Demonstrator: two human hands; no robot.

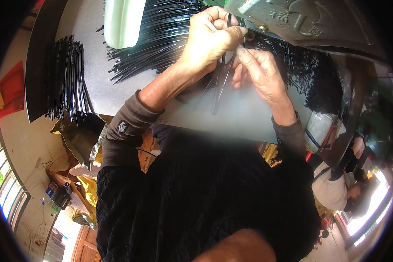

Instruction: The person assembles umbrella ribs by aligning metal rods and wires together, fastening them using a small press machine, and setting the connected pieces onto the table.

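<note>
My left hand (212,37) is closed around a small bunch of thin black rods (220,81) that hang down over the grey table (118,94). My right hand (260,72) pinches the top of one thin rod between thumb and forefinger, right beside the left hand. Both hands are up against the edge of a grey metal machine (301,19) at the top. A large loose pile of the same black rods (161,35) lies on the table to the left of my hands.
A neat stack of black rods (67,78) lies at the table's left end. A pale green cylinder (122,19) stands at the top left. Dark tangled pieces (318,78) lie at the right. Another person (345,183) sits lower right.
</note>
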